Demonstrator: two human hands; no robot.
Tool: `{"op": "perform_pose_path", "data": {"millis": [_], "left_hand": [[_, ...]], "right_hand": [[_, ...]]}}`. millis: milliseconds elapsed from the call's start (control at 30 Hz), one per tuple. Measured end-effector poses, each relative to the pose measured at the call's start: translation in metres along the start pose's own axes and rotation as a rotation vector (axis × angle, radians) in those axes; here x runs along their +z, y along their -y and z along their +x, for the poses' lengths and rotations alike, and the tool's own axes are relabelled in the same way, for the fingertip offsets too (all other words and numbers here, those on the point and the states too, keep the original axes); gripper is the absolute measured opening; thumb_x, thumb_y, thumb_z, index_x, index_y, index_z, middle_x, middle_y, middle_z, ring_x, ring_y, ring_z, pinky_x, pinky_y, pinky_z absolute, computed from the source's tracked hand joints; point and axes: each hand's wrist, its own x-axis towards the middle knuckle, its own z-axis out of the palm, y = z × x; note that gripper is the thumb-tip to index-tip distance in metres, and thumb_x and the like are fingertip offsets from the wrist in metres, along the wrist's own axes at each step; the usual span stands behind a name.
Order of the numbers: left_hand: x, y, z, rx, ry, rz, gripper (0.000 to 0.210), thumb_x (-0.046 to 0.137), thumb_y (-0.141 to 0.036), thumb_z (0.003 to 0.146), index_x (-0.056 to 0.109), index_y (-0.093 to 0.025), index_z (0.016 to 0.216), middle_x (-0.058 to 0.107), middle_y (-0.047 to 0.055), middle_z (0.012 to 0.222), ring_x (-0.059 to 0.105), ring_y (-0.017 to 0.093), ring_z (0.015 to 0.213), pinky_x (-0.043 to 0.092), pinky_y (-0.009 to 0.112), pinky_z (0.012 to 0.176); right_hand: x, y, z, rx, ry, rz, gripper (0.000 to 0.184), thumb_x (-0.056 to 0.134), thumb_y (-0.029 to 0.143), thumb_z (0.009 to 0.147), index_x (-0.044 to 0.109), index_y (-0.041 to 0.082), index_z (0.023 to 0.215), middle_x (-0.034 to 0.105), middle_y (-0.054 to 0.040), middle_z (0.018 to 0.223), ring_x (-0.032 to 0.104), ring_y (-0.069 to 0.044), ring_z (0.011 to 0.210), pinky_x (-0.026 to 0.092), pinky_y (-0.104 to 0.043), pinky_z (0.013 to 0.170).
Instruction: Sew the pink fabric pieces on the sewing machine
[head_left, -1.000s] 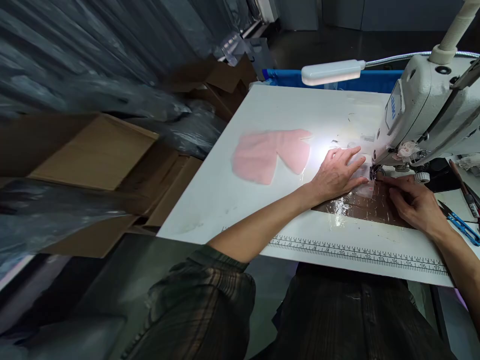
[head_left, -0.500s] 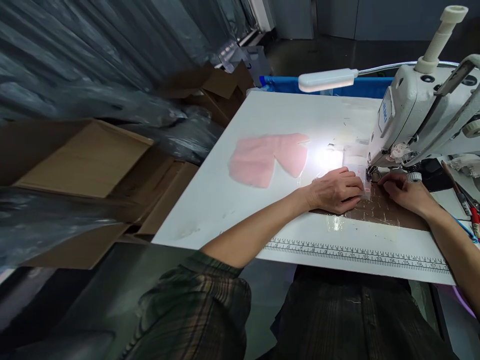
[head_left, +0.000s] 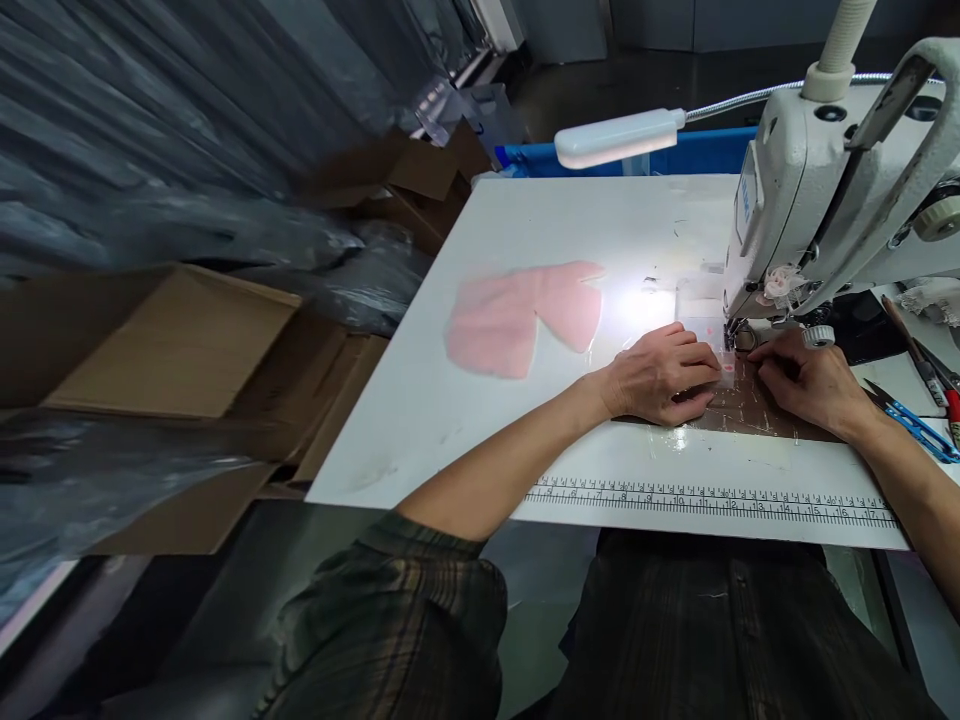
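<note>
A white sewing machine (head_left: 784,190) stands at the right, its presser foot (head_left: 731,335) low over the needle area. Just left of the foot, my left hand (head_left: 664,376) rests with curled fingers on the work surface; whatever lies under them is hidden. Close on the foot's right side, the fingers of my right hand (head_left: 810,382) are pinched together, and I cannot make out what is between them. Beneath both hands lies a brown sheet (head_left: 772,415) with bits of thread on it. A pink cut fabric piece (head_left: 495,325) lies flat on the table to the left.
A printed ruler (head_left: 705,498) runs along the front edge of the white table (head_left: 405,430). Blue thread snips (head_left: 911,420) lie beside my right wrist. A lamp (head_left: 619,138) reaches over the back. Open cardboard boxes (head_left: 180,345) stand left of the table.
The view has shifted slightly, bringing the blue snips into fuller sight beside my right wrist. Both hands stay at the presser foot, and the pink fabric lies as before.
</note>
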Motion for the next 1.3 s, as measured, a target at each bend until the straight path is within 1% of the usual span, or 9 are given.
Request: {"op": "perform_pose_path", "data": {"millis": [100,233,333,433,633,833,933,1067,1300], "left_hand": [[0.001,0.0,-0.001,0.027,-0.042,0.006,0.025,0.049,-0.025,0.091,0.072,-0.018,0.093,0.076,0.005,0.096,0.059,0.016,0.071,0.045,0.034,0.069],[0.001,-0.001,0.0,0.027,-0.062,0.022,0.025,0.049,-0.025,0.09,0.073,-0.017,0.091,0.076,0.006,0.096,0.059,0.016,0.069,0.044,0.034,0.071],[-0.001,-0.002,0.001,0.004,0.0,0.02,0.026,0.048,-0.025,0.09,0.073,-0.019,0.09,0.076,0.006,0.1,0.061,0.017,0.075,0.044,0.037,0.076],[-0.002,-0.003,0.002,-0.035,0.06,-0.025,0.025,0.049,-0.026,0.089,0.073,-0.02,0.091,0.076,0.005,0.102,0.062,0.018,0.079,0.043,0.038,0.08],[-0.002,-0.001,0.0,-0.099,0.084,-0.1,0.027,0.051,-0.03,0.087,0.072,-0.02,0.1,0.075,0.005,0.103,0.062,0.018,0.079,0.043,0.036,0.08],[-0.007,0.0,0.002,-0.142,0.144,-0.076,0.03,0.05,-0.033,0.088,0.072,-0.02,0.105,0.072,0.006,0.104,0.06,0.019,0.08,0.04,0.037,0.08],[-0.01,-0.001,0.002,-0.152,0.161,-0.039,0.032,0.05,-0.033,0.089,0.071,-0.019,0.108,0.071,0.008,0.106,0.058,0.019,0.079,0.039,0.038,0.08],[-0.01,0.0,0.002,-0.149,0.182,0.004,0.033,0.049,-0.034,0.092,0.069,-0.017,0.112,0.069,0.01,0.117,0.058,0.021,0.082,0.038,0.04,0.082],[-0.01,0.001,0.002,-0.158,0.204,0.063,0.041,0.044,-0.04,0.096,0.067,-0.013,0.116,0.067,0.011,0.124,0.058,0.022,0.086,0.038,0.039,0.082]], "right_hand": [[0.0,0.0,-0.003,-0.031,0.012,0.0,0.032,0.052,0.029,0.083,0.08,0.022,0.097,0.07,-0.0069,0.083,0.06,-0.016,0.06,0.045,-0.028,0.054],[0.002,-0.001,-0.006,-0.208,0.041,-0.046,0.036,0.05,0.032,0.089,0.078,0.026,0.111,0.072,-0.0077,0.097,0.063,-0.018,0.068,0.047,-0.029,0.056],[0.004,-0.002,-0.008,-0.334,0.046,-0.097,0.035,0.05,0.03,0.09,0.079,0.026,0.11,0.071,-0.0082,0.105,0.062,-0.016,0.068,0.048,-0.029,0.057],[0.005,-0.004,-0.008,-0.38,0.022,-0.134,0.035,0.049,0.027,0.092,0.079,0.025,0.109,0.07,-0.0083,0.103,0.063,-0.016,0.071,0.048,-0.028,0.057],[0.008,-0.005,-0.009,-0.354,0.034,-0.244,0.038,0.046,0.026,0.093,0.076,0.025,0.116,0.07,-0.0082,0.108,0.065,-0.017,0.072,0.045,-0.026,0.054],[0.007,0.003,-0.008,-0.287,0.055,-0.373,0.042,0.043,0.03,0.095,0.073,0.026,0.124,0.069,-0.0083,0.109,0.061,-0.014,0.061,0.039,-0.026,0.046],[0.006,0.003,-0.008,-0.28,0.069,-0.382,0.043,0.042,0.033,0.097,0.071,0.027,0.127,0.068,-0.0087,0.11,0.059,-0.014,0.059,0.038,-0.026,0.046],[0.005,-0.001,-0.009,-0.299,0.083,-0.378,0.042,0.042,0.033,0.096,0.073,0.028,0.125,0.068,-0.0085,0.108,0.058,-0.013,0.058,0.039,-0.026,0.047],[0.007,0.003,-0.01,-0.237,0.084,-0.359,0.045,0.042,0.036,0.096,0.071,0.028,0.129,0.07,-0.0107,0.113,0.062,-0.017,0.06,0.041,-0.029,0.046]]}}
